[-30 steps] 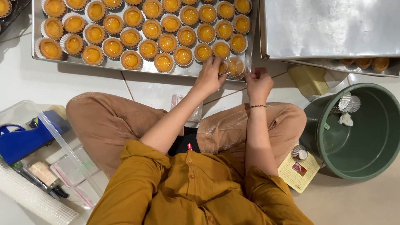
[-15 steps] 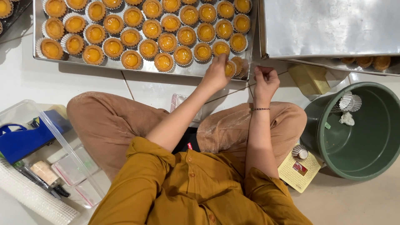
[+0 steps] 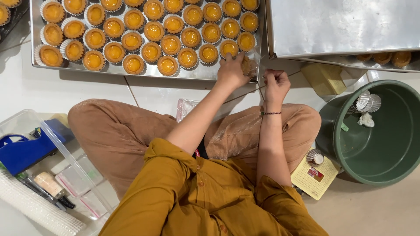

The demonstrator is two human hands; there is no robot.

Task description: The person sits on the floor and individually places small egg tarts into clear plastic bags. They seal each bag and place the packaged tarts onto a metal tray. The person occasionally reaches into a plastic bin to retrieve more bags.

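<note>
A wide metal tray (image 3: pixel 148 72) is laid flat on the pale floor (image 3: pixel 26 91) in front of a seated person, and it is filled with close rows of small yellow tarts (image 3: pixel 151 51) in paper cups, so that each one can be reached from above. A second tray (image 3: pixel 341 26), set beside it on the right, is turned bare side up over more tarts, probably as a cover. A green bucket (image 3: pixel 376 153) is kept within arm's reach at the right, and crumpled paper cups (image 3: pixel 366 102) are seen thrown inside, likely as waste. A clear plastic box (image 3: pixel 48 144) at the left holds a blue tool and small bags.

The left hand (image 3: pixel 232 70) is laid at the near right corner of the tray, fingers curled down over a tart (image 3: pixel 246 65) that appears to be wrapped in a clear plastic bag (image 3: pixel 256 59); the tart is thus found at the tray's edge, under that hand. The right hand (image 3: pixel 276 83) is held just beside it, off the tray, fingers closed in a loose fist, apparently pinching the bag's edge, though this cannot be told for certain.
</note>
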